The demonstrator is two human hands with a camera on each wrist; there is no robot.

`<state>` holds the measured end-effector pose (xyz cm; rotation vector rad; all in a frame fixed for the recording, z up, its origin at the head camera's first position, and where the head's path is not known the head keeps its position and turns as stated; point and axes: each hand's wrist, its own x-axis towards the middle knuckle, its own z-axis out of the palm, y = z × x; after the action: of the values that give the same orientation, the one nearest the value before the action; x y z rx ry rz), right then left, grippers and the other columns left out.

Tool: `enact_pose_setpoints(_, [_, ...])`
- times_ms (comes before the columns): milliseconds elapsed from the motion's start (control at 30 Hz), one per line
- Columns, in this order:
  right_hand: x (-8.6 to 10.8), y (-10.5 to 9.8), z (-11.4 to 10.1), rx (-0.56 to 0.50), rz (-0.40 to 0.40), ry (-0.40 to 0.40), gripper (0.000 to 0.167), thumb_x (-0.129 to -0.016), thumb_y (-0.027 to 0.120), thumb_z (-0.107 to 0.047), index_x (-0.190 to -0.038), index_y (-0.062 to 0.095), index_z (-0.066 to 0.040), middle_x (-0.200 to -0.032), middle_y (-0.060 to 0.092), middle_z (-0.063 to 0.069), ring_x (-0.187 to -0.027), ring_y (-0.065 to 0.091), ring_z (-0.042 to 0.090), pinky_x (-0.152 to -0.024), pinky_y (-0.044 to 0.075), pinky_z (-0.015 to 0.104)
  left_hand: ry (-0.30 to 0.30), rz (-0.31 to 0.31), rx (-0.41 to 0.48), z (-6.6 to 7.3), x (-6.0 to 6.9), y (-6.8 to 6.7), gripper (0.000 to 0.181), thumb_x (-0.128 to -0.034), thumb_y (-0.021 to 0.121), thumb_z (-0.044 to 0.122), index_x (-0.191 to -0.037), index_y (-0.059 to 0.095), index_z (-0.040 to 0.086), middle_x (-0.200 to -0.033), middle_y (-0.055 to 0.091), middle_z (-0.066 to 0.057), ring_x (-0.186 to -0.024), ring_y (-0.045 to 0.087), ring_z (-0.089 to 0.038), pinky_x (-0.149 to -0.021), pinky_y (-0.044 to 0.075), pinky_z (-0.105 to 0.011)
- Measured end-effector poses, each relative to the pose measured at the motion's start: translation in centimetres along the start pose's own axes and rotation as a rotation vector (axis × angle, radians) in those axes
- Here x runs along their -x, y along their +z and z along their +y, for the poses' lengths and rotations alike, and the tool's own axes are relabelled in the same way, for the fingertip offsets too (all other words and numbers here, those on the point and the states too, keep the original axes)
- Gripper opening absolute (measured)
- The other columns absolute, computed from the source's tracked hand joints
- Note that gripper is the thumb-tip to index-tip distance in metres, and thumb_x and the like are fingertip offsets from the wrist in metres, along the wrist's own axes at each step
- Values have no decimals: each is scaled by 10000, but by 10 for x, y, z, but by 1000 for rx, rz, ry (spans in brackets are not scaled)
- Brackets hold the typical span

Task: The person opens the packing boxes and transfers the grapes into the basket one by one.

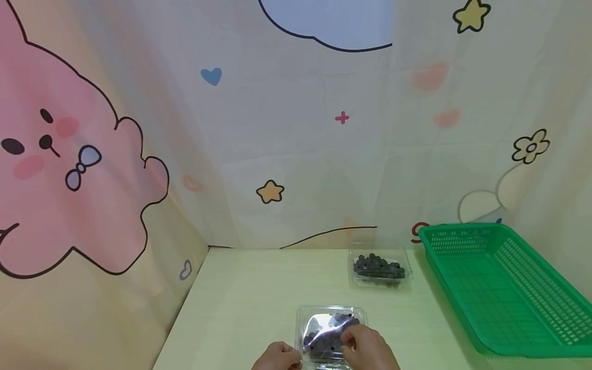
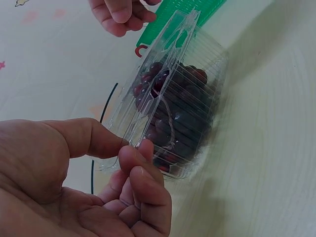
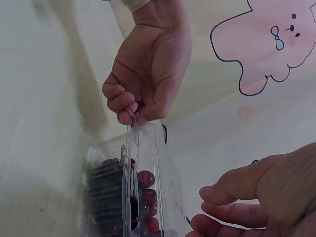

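A clear plastic clamshell box (image 1: pixel 305 310) with dark grapes (image 1: pixel 321 343) inside sits at the table's front edge in the head view, its lid down over the fruit. My left hand (image 1: pixel 277 355) pinches the rim at the box's left corner between thumb and fingers; the left wrist view shows this close up. Over the box's right side hovers my right hand (image 1: pixel 370 350). Its thumb and fingers are loosely bent, with a gap between them and nothing held in the right wrist view. A stem (image 2: pixel 170 118) shows among the grapes through the plastic wall.
A second clear box of dark grapes (image 1: pixel 379 267) stands farther back on the pale table (image 1: pixel 250 288). To the right lies a green plastic basket (image 1: pixel 478 329) with slotted sides. A printed curtain (image 1: pixel 296 128) hangs behind the table and along the left.
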<state>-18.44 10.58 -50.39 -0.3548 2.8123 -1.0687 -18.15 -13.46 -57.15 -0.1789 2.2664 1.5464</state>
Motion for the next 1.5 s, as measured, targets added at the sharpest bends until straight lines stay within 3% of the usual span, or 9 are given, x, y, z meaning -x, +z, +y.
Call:
enact_pose_setpoints(333, [-4, 10, -12, 29, 31, -105, 87, -800, 746, -65, -866, 696, -92, -789, 592, -63, -717, 533, 91, -640, 494, 343, 4, -11, 21, 0, 0, 0, 100, -916, 596, 107, -910, 613, 8, -775, 676, -30, -690, 588, -127, -694, 527, -307])
enact_pose_setpoints(733, [-13, 24, -30, 17, 20, -247, 100, -791, 754, -13, -822, 682, -77, -753, 563, -64, -686, 495, 77, -625, 469, 338, 66, 41, -22, -2, -1, 3, 97, -855, 608, 113, -856, 645, 23, -723, 659, 20, -675, 573, -105, -650, 487, -271])
enact_pose_setpoints(1067, [-18, 32, -38, 50, 58, -333, 126, -747, 745, 7, -815, 692, -86, -759, 574, -62, -703, 519, 82, -648, 487, 331, 26, 74, -61, 1, -1, 6, 89, -855, 625, 132, -826, 657, 54, -686, 588, 25, -651, 547, -125, -621, 439, -274])
enact_pose_setpoints(1200, [-19, 34, -41, 56, 61, -344, 135, -734, 730, 11, -804, 694, -98, -769, 597, -51, -714, 542, 88, -657, 503, 325, 56, 67, -36, 0, -3, 6, 90, -832, 619, 112, -786, 669, 53, -643, 569, 52, -613, 529, -95, -593, 428, -246])
enact_pose_setpoints(1367, [-23, 38, -43, 71, 36, -364, 138, -730, 741, 21, -802, 709, -92, -760, 603, -55, -687, 534, 71, -617, 493, 295, 46, 34, 16, 0, -2, 5, 121, -838, 607, 98, -740, 669, 63, -605, 541, 69, -566, 490, -66, -550, 394, -199])
enact_pose_setpoints(1500, [-25, 46, -41, 144, 27, -437, 136, -713, 763, 2, -809, 727, -87, -748, 621, -59, -700, 542, 76, -641, 488, 279, 40, 15, 61, -1, 0, 4, 86, -865, 598, 92, -812, 643, 42, -662, 577, 33, -605, 511, -85, -576, 419, -206])
